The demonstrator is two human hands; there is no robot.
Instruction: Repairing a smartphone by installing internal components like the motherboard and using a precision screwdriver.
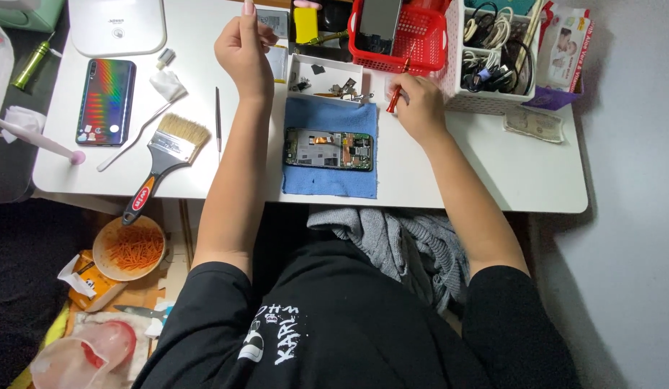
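- The opened smartphone with its back cover off [328, 149], circuit boards showing, lies lengthwise on a blue square cloth [330, 183] spread on the white table [493, 173]; everything below is placed from this phone.
- The right hand [415, 103] rests just beyond the phone's right end, fingers curled around a slim red-handled screwdriver [395, 97] that points down toward the cloth's far right corner.
- The left hand [242, 49] is raised well beyond the phone's left end, loosely closed with the thumb up; whether it pinches anything cannot be told.
- A small white tray of loose metal parts [327, 78] sits just beyond the phone, touching the cloth's far edge.
- A red plastic mesh basket [413, 36] stands farther beyond, past the tray.
- A white slotted basket full of cables [493, 61] stands beyond and to the right.
- A thin metal pick [217, 115] lies to the left, near the left forearm.
- A wide paintbrush with black-and-red handle [165, 158] lies farther left.
- A second phone with an iridescent back [106, 101] lies farthest left.
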